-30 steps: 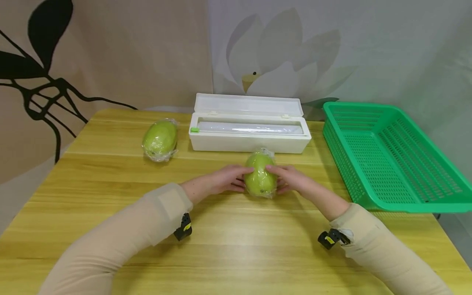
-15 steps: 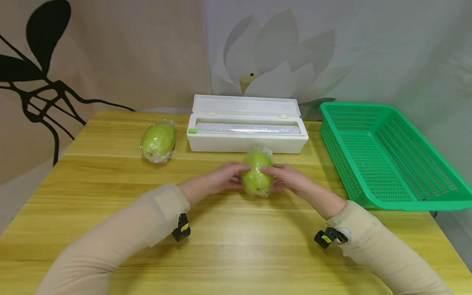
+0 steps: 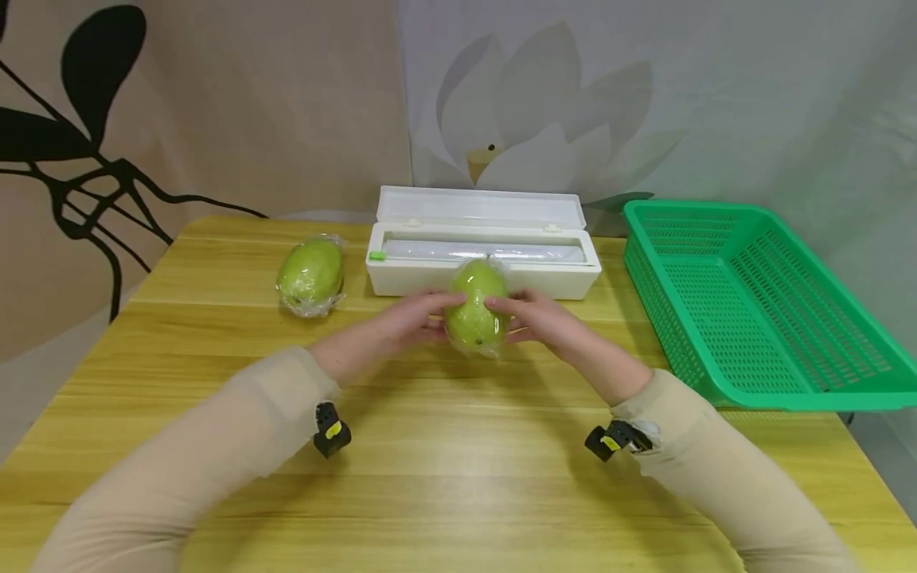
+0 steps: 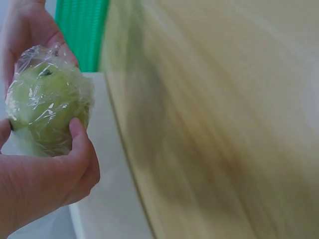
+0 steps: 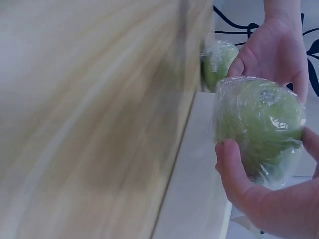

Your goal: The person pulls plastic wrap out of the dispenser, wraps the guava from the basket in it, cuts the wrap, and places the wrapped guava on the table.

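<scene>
A green oval fruit (image 3: 476, 309) in clear plastic wrap is held between both hands, raised off the table. My left hand (image 3: 411, 320) grips its left side, and my right hand (image 3: 539, 317) grips the opposite side. Each thumb lies on the near face, with fingers partly hidden behind. Crinkled wrap shows on the held fruit (image 4: 50, 107) in the left wrist view. Just behind it is a white cling film box (image 3: 415, 280) with its lid up and a film roll (image 3: 530, 251) inside. Another wrapped green fruit (image 3: 311, 274) rests on the table to the left.
A green plastic basket (image 3: 662, 318) with slotted sides stands at the table's right edge. A patterned cloth (image 3: 301, 103) hangs behind the wooden table (image 3: 458, 493). Small black cameras (image 3: 332, 430) are strapped to both sleeves.
Both hands have lifted the wrapped fruit and carried it a little left and up in the head view, in front of the film box. The other fruit, box and basket stay put.
</scene>
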### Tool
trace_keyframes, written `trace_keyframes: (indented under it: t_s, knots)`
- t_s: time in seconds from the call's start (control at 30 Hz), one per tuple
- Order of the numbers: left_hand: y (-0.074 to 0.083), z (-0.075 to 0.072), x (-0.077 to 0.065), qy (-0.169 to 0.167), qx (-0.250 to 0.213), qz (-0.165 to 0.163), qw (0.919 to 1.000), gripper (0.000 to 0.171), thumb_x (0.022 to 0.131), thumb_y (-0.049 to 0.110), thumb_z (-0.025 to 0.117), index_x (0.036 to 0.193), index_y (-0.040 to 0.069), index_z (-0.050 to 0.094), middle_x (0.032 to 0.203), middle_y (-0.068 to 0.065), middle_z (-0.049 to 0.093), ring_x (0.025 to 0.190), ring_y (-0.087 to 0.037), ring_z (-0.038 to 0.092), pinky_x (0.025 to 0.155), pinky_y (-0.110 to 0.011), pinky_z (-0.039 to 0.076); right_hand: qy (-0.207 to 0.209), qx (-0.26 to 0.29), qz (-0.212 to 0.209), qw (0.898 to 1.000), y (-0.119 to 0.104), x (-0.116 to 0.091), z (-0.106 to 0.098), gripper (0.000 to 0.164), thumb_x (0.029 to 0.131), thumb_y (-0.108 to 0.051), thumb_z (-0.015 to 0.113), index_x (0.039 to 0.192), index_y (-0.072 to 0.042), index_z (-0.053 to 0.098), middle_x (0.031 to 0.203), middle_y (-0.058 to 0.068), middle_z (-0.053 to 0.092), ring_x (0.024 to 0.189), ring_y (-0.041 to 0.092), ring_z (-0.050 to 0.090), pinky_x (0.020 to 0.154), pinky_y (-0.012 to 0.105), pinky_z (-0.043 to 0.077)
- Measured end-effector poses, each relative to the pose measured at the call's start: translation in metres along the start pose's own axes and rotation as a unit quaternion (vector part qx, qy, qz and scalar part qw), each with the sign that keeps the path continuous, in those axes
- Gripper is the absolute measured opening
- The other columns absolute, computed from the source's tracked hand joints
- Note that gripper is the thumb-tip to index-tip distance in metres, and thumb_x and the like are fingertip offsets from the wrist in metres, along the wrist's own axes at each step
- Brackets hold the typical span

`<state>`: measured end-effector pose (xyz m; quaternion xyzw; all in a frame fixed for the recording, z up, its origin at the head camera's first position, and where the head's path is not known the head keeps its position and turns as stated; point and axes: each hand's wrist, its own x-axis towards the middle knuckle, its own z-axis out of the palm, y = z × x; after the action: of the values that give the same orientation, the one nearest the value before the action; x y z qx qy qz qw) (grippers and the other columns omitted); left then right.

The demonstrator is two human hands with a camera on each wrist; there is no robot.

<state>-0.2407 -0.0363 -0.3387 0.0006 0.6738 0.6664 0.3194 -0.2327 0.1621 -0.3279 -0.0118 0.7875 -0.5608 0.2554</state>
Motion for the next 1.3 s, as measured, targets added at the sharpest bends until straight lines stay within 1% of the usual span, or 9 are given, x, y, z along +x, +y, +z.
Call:
trace_keyframes:
  t_s: [0.2, 0.3, 0.57, 0.7, 0.8, 0.9, 1.03, 1.2, 1.3]
  knots:
    - [0.015, -0.013, -0.009, 0.017, 0.022, 0.000, 0.9996, 0.055, 0.097, 0.026, 0.044, 0.139, -0.006, 0.029, 0.138, -0.021, 0.037, 0.122, -0.035, 0.046, 0.107, -0.040, 0.040, 0.012, 0.027, -0.014, 0.999, -0.018, 0.006, 0.006, 0.056, 0.094, -0.026, 0.053, 0.133, 0.011, 0.036, 0.126, 0.025, 0.049, 0.081, 0.015, 0.061, 0.078, 0.026, 0.056]
    - [0.021, -0.020, -0.013, 0.024, 0.033, 0.004, 0.9992, 0.055, 0.097, 0.027, 0.043, 0.139, -0.006, 0.032, 0.132, -0.017, 0.042, 0.116, -0.030, 0.049, 0.105, -0.038, 0.042, 0.021, 0.037, -0.016, 0.999, -0.026, 0.010, 0.010, 0.057, 0.093, -0.025, 0.055, 0.135, 0.010, 0.036, 0.127, 0.026, 0.051, 0.080, 0.016, 0.063, 0.078, 0.026, 0.056]
    - [0.030, -0.039, -0.021, 0.033, 0.061, 0.017, 0.9975, 0.053, 0.097, 0.028, 0.041, 0.136, -0.007, 0.034, 0.123, -0.013, 0.045, 0.114, -0.029, 0.050, 0.105, -0.039, 0.041, 0.026, 0.063, -0.024, 0.997, -0.043, 0.018, 0.023, 0.059, 0.093, -0.026, 0.056, 0.137, 0.007, 0.037, 0.127, 0.023, 0.055, 0.087, 0.023, 0.067, 0.080, 0.029, 0.056]
    - [0.033, -0.046, -0.026, 0.034, 0.072, 0.022, 0.9966, 0.052, 0.097, 0.030, 0.041, 0.134, -0.007, 0.035, 0.119, -0.011, 0.046, 0.109, -0.025, 0.051, 0.106, -0.039, 0.041, 0.019, 0.077, -0.028, 0.996, -0.048, 0.023, 0.028, 0.058, 0.093, -0.027, 0.056, 0.137, 0.006, 0.037, 0.128, 0.021, 0.054, 0.084, 0.018, 0.065, 0.079, 0.027, 0.056]
    - [0.036, -0.054, -0.032, 0.038, 0.086, 0.024, 0.9952, 0.053, 0.097, 0.033, 0.041, 0.134, -0.006, 0.036, 0.118, -0.010, 0.046, 0.104, -0.020, 0.052, 0.104, -0.036, 0.042, 0.005, 0.108, -0.040, 0.993, -0.051, 0.026, 0.032, 0.053, 0.094, -0.027, 0.052, 0.135, 0.005, 0.041, 0.130, 0.021, 0.052, 0.085, 0.018, 0.064, 0.084, 0.030, 0.055]
    - [0.040, -0.066, -0.041, 0.043, 0.104, 0.026, 0.9933, 0.056, 0.097, 0.036, 0.042, 0.135, -0.004, 0.034, 0.120, -0.010, 0.044, 0.102, -0.018, 0.052, 0.099, -0.029, 0.045, -0.011, 0.131, -0.048, 0.990, -0.059, 0.032, 0.042, 0.049, 0.094, -0.024, 0.049, 0.134, 0.004, 0.043, 0.133, 0.021, 0.049, 0.097, 0.027, 0.064, 0.092, 0.035, 0.052]
    - [0.045, -0.083, -0.053, 0.051, 0.104, 0.025, 0.9929, 0.057, 0.096, 0.038, 0.042, 0.136, -0.002, 0.031, 0.123, -0.011, 0.041, 0.104, -0.019, 0.051, 0.088, -0.020, 0.048, -0.017, 0.137, -0.053, 0.989, -0.072, 0.040, 0.058, 0.048, 0.094, -0.021, 0.052, 0.134, 0.005, 0.044, 0.132, 0.021, 0.050, 0.114, 0.035, 0.058, 0.096, 0.038, 0.049]
    - [0.046, -0.109, -0.068, 0.067, 0.104, 0.016, 0.9922, 0.063, 0.096, 0.043, 0.041, 0.141, 0.002, 0.025, 0.126, -0.010, 0.037, 0.109, -0.021, 0.047, 0.086, -0.017, 0.047, -0.023, 0.149, -0.063, 0.986, -0.088, 0.050, 0.081, 0.048, 0.094, -0.021, 0.054, 0.133, 0.005, 0.045, 0.129, 0.022, 0.053, 0.116, 0.034, 0.056, 0.096, 0.038, 0.050]
    - [0.045, -0.128, -0.076, 0.073, 0.109, 0.018, 0.9911, 0.064, 0.096, 0.045, 0.041, 0.142, 0.003, 0.024, 0.127, -0.008, 0.037, 0.109, -0.018, 0.049, 0.088, -0.018, 0.048, -0.022, 0.161, -0.061, 0.985, -0.097, 0.055, 0.097, 0.051, 0.092, -0.021, 0.057, 0.134, 0.006, 0.043, 0.130, 0.021, 0.053, 0.117, 0.033, 0.056, 0.096, 0.038, 0.050]
